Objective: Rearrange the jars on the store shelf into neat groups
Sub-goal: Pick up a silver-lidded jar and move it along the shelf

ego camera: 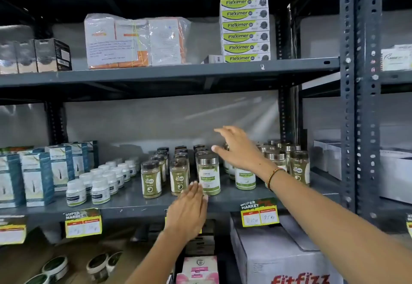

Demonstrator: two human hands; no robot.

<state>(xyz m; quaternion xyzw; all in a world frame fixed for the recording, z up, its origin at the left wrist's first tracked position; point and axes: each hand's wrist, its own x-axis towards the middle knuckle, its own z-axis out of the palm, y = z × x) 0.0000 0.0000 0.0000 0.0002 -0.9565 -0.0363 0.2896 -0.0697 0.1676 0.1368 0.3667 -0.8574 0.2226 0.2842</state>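
Both hands are up at the middle shelf [223, 201] and neither one is holding anything; the left hand [188, 212] is flat with fingers together, its fingertips [196, 185] right at the base of the silver-lid jar [208, 174] at the front, touching or just shy of it, hard to say which; the right hand [237, 149] is spread wide, fingers apart, hovering above and behind that same jar with nothing in its grasp.

Just left of the left hand's fingertips are the dark-lid jars [178, 175], lined up in rows going back; the silver-lid jar sits at the head of the row closest to the right hand. Under the right wrist, and partly hidden by it, is another white-label jar [245, 178]; past the wrist, further right, a cluster of silver-lid jars [287, 161] stands bunched near the upright post [361, 105].

Well to the left of both hands are small white bottles [100, 183] and, beyond those, blue-and-white boxes [38, 176]. Below the right forearm there's a yellow price tag [259, 213] on the shelf edge and a white carton [278, 257] underneath. Way above the right hand, on the upper shelf, a stack of green Fleximer boxes [245, 30] and a plastic-wrapped bundle [133, 42].
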